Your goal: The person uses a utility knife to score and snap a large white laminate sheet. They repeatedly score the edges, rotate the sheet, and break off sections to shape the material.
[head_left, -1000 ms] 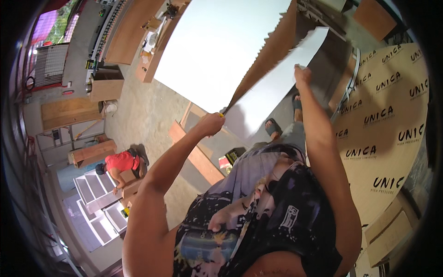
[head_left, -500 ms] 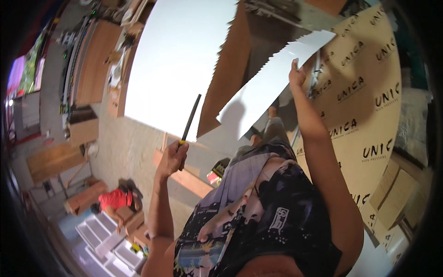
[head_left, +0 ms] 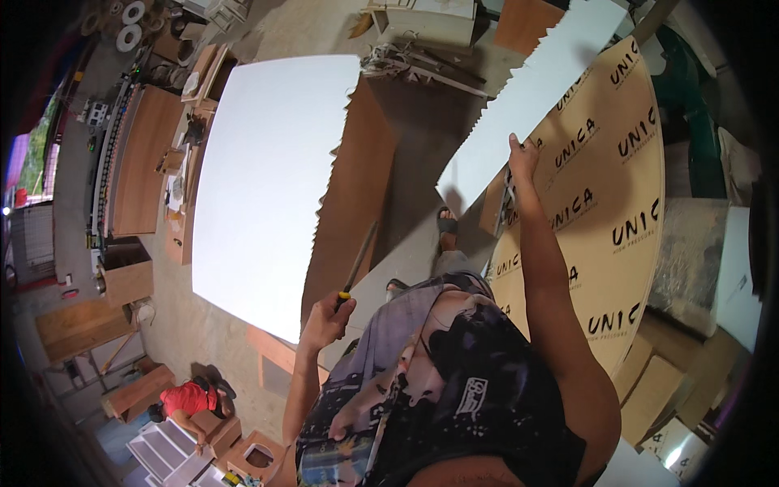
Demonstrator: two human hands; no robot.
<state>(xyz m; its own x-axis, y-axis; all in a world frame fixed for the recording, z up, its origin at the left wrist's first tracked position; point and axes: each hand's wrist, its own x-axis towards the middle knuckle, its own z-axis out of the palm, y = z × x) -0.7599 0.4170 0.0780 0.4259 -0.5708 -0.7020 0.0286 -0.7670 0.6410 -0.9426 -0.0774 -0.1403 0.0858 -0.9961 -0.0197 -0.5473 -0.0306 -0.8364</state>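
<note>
My left hand (head_left: 329, 321) is wrapped round a file (head_left: 361, 258), a slim dark bar with yellow at its handle, which points up and away from me. To its left lies a large white sheet (head_left: 260, 170) with a jagged right edge, resting over a brown wooden panel or box (head_left: 357, 162). My right hand (head_left: 524, 154) grips the near edge of a long white strip (head_left: 519, 93), thumb on top. The strip's left edge is jagged too. It is held up at a slant, apart from the large sheet; its far end leaves the picture.
At my right stands a large tan board (head_left: 600, 187) with printed lettering. Cardboard (head_left: 649, 390) lies near it. Someone in a red shirt (head_left: 191, 398) bends over boxes at the lower left. Wooden panels (head_left: 146, 162) lean at the left, and thin offcuts (head_left: 422, 69) lie at the back.
My right hand has carried the white strip farther away and to the right, widening the gap to the large sheet. My left hand with the file has dropped lower, and the view has shifted.
</note>
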